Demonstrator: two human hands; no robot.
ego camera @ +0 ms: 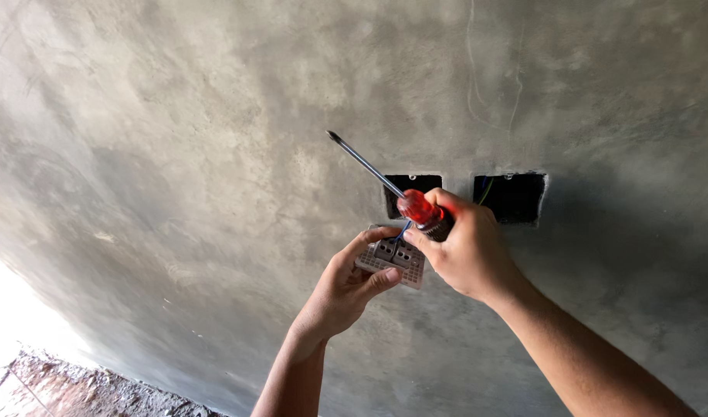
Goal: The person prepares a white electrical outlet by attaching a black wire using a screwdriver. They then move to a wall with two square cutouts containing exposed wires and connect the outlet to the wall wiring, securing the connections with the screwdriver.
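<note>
My left hand (350,286) holds a pale wall socket plate (392,259) with its back side turned to me, thumb across its lower edge. My right hand (466,247) grips a screwdriver (392,189) with a red handle; its metal shaft points up and left, away from the plate, tip free in the air. My right fingers also touch the top of the plate, where a thin blue wire (404,230) comes out. Just above the hands is a dark rectangular wall box (409,185), partly hidden by the screwdriver handle.
A second open wall box (512,197) with wires inside sits to the right. The wall (215,154) is bare grey cement plaster. At the bottom left, rough reddish rubble floor (53,386) and a bright patch of light show.
</note>
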